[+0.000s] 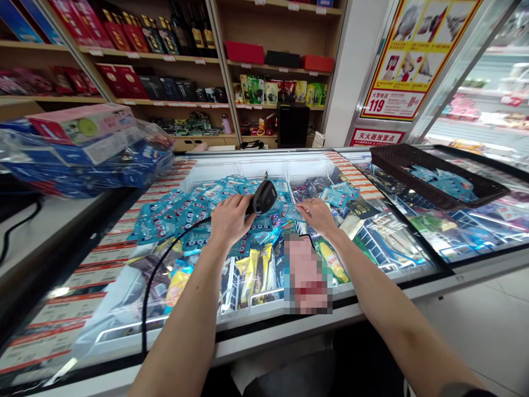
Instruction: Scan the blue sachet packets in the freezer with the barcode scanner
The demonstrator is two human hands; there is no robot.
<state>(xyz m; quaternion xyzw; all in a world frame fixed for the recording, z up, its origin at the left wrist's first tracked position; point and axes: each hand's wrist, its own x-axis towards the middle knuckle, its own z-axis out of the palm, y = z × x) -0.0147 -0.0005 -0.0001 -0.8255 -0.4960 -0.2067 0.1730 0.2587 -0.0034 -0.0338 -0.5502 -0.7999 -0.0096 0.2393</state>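
Observation:
My left hand (pixel 232 219) is wrapped round the handle of a black barcode scanner (pixel 265 197), and its head points to the right. A black cable (pixel 161 253) runs from it down toward the front edge. To its right, my right hand (pixel 317 216) pinches the edge of a small blue packet (pixel 293 212) just past the scanner head. Many similar blue packets (pixel 165 216) lie spread over the glass lid of the chest freezer (pixel 231 333), left of and behind my hands. A few more packets (pixel 339 194) lie beyond my right hand.
A dark brown plastic tray (pixel 433 190) with several blue packets stands at the right on the freezer. At left are plastic-wrapped boxes (pixel 82 149). A pixelated phone-like object (pixel 308 275) lies on the front of the glass. Shelves (pixel 165 55) of goods line the back.

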